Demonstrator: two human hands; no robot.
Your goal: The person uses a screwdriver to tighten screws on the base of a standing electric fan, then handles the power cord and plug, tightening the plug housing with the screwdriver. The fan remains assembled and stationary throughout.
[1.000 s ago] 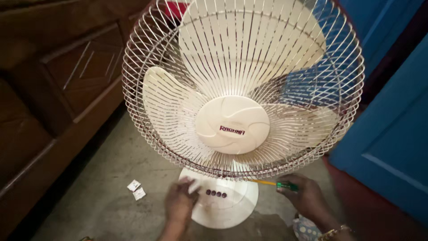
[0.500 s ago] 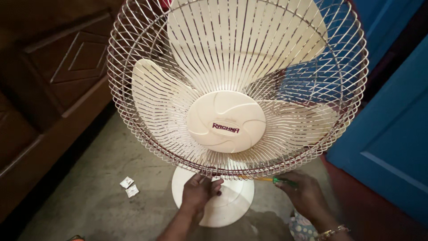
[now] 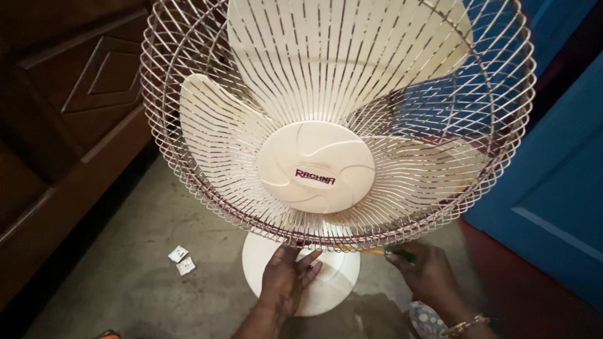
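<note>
A cream table fan fills the view, its wire guard (image 3: pixel 188 182) enclosing pale blades and a round centre cap (image 3: pixel 316 167). It stands on a round cream base (image 3: pixel 342 279) on the floor. My left hand (image 3: pixel 286 279) rests flat on the base with its fingers reaching up to the bottom rim of the guard. My right hand (image 3: pixel 427 273) is just right of the base, closed around a screwdriver (image 3: pixel 386 252) with a green handle and yellow shaft that points left under the guard.
Dark wooden furniture (image 3: pixel 75 125) runs along the left. A blue door (image 3: pixel 553 182) stands at the right. Two small white scraps (image 3: pixel 182 260) lie on the grey concrete floor (image 3: pixel 157 295) left of the base.
The view has closed in on the fan. My left hand slid from the buttons on the base up to the bottom rim of the guard. My right hand stayed put with the screwdriver.
</note>
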